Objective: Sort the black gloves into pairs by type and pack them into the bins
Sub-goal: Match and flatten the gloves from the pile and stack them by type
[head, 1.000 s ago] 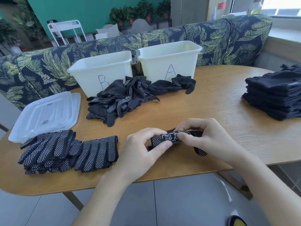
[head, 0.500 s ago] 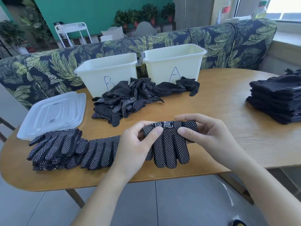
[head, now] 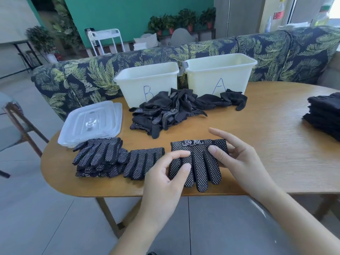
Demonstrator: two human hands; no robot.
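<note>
A black glove with white dots [head: 199, 162] lies flat near the table's front edge, cuff away from me, fingers toward me. My left hand [head: 165, 173] pinches its left edge between thumb and forefinger. My right hand [head: 237, 155] grips its right edge, thumb on top and fingers behind the cuff. Just left of it lie another dotted pair [head: 145, 162] and a stack of dotted gloves [head: 99, 157]. A mixed pile of plain and dotted gloves [head: 165, 111] sits in front of white bin B [head: 147, 76] and bin A [head: 220, 63].
A stack of plain black gloves [head: 323, 113] rests at the table's right side. Clear plastic lids [head: 92, 122] lie at the left. A leaf-patterned sofa [head: 82, 78] backs the table, and a chair [head: 16, 126] stands at the left.
The dotted glove was bunched between my hands a second ago. It has since unfolded and come down flat on the table beside the other dotted pair.
</note>
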